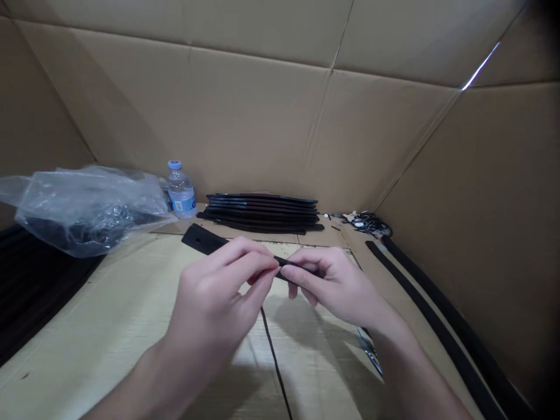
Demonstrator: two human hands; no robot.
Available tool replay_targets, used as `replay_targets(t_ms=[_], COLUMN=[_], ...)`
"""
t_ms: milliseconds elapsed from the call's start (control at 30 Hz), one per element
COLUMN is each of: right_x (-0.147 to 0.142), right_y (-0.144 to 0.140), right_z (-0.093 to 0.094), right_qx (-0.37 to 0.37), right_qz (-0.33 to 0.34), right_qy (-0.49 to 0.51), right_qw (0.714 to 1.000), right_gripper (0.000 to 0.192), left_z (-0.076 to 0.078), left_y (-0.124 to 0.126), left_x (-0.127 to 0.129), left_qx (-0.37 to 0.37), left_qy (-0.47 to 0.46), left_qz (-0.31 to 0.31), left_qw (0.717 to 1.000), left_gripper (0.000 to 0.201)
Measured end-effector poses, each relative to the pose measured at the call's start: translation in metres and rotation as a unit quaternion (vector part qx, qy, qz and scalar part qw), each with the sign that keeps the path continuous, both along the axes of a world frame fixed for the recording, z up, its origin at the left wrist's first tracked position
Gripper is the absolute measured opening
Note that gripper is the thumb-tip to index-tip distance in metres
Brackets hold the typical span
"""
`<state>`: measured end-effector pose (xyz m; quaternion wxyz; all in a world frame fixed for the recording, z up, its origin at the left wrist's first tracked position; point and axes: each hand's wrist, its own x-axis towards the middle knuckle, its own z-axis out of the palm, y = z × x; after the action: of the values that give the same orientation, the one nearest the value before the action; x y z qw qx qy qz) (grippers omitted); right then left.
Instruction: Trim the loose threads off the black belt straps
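Both hands meet over the cardboard-covered desk (109,326). The left hand (214,297) pinches a flat black strip (203,239) between thumb and fingertips, and the right hand (335,286) closes on the same strip's other end. The strip runs up and away past the left hand. Beyond both hands lies a stack of black strips (262,211), with a water bottle (181,191) just left of it.

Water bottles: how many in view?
1. A small water bottle stands upright at the back of the cardboard surface, between the plastic bag and the stack of black strips. The bag could hide more.
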<state>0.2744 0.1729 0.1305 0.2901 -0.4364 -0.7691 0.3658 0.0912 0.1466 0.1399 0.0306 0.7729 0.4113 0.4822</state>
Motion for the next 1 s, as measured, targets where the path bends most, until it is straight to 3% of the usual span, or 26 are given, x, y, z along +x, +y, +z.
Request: replay_targets(t_ms=[400, 733, 867, 1000], right_x=[-0.003, -0.003, -0.001, 0.000], right_y=[-0.026, -0.030, -0.030, -0.028], right_z=[0.021, 0.022, 0.020, 0.019], right_qx=[-0.001, -0.024, -0.062, -0.092], right_qz=[-0.009, -0.026, -0.027, -0.035], right_qy=[0.042, 0.071, 0.098, 0.103], right_qw=[0.999, 0.997, 0.993, 0.990], right_gripper=[0.032, 0.032, 0.031, 0.034], left_z=[0.010, 0.011, 0.011, 0.005], left_y=[-0.027, -0.027, -0.025, -0.018], left_x=[0.001, -0.002, 0.003, 0.008], left_qx=[0.035, 0.028, -0.016, -0.048], left_qy=[0.050, 0.018, 0.006, -0.003], left_qz=[0.066, 0.031, -0.001, 0.056], left_qw=[0.996, 0.999, 1.000, 0.997], left_gripper=[0.016, 0.018, 0.018, 0.014])
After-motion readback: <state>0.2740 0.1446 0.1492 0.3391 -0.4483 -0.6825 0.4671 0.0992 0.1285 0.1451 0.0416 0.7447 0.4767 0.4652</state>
